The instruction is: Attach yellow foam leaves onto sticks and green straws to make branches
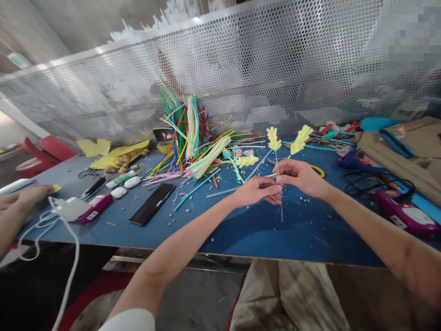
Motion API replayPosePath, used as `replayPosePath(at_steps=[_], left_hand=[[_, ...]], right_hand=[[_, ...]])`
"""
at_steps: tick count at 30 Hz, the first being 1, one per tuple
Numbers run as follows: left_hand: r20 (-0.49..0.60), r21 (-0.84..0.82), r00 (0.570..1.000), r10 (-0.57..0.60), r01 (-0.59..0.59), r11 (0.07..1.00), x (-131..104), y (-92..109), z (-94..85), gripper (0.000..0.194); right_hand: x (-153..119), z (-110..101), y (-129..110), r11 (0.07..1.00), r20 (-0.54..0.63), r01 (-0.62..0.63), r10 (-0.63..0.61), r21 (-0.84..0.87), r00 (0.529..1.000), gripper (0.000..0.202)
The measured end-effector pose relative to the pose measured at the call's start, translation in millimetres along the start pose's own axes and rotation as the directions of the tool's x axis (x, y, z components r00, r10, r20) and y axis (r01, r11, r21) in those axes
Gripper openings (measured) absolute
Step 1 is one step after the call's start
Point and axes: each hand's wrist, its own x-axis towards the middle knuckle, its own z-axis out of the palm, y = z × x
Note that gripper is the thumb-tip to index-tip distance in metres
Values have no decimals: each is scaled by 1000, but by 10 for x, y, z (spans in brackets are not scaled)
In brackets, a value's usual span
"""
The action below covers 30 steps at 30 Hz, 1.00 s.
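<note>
A thin wire stem (281,211) hangs upright between my two hands over the blue table, topped by a yellow leaf shape (274,139). My right hand (298,177) pinches the stem just below the leaf. Slightly lower and to the left, my left hand (259,189) has its fingers closed round the same stem. Another yellow leaf shape (301,139) stands behind my right hand; where its stem ends is hidden. A yellow piece (247,160) lies beside blue and pink fuzzy pieces (238,152) behind my left hand.
Colourful pipe cleaners (193,133) are heaped against the perforated metal screen (292,59). A black phone (152,204) and purple power strip (94,209) lie left; another purple strip (406,211) and cardboard (406,147) are right. Another person's hand (25,195) rests far left.
</note>
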Motion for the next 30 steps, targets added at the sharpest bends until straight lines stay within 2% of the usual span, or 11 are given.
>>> replayPosePath(at_steps=[5, 8, 10, 12, 14, 16, 20, 24, 26, 30], left_hand=[[6, -18, 999, -48, 48, 999, -14, 56, -74, 46], [-13, -83, 996, -86, 84, 993, -20, 82, -146, 45], [-73, -88, 993, -97, 90, 992, -12, 81, -192, 46], [-172, -51, 984, -54, 46, 998, 5, 65, -224, 48], [-286, -36, 958, 3, -14, 999, 25, 39, -234, 52], [-347, -64, 938, -2, -21, 998, 42, 14, -226, 57], [-263, -179, 960, -97, 51, 983, 51, 4, -191, 68], [-359, -362, 933, -30, -109, 926, 46, 46, -182, 52], [-377, -391, 926, -2, -157, 907, 44, 59, -180, 47], [-366, -381, 929, -55, -96, 919, 55, 35, -154, 42]], right_hand=[[3, 33, -24, 999, -38, 20, -19, 29, 999, 29], [6, 44, -41, 992, -85, 57, -48, 111, 995, 29], [13, 43, -33, 982, -127, 92, -72, 166, 989, 28], [23, 37, -16, 973, -170, 127, -94, 194, 981, 27], [33, 32, -4, 964, -221, 163, -115, 210, 968, 26], [40, 28, -7, 951, -281, 208, -140, 229, 949, 25], [43, 21, -43, 936, -368, 265, -168, 233, 915, 24], [48, 13, -47, 935, -405, 262, -150, 238, 902, 25], [54, 13, -32, 932, -423, 269, -147, 244, 894, 26], [64, 21, -7, 928, -441, 258, -119, 270, 890, 28]])
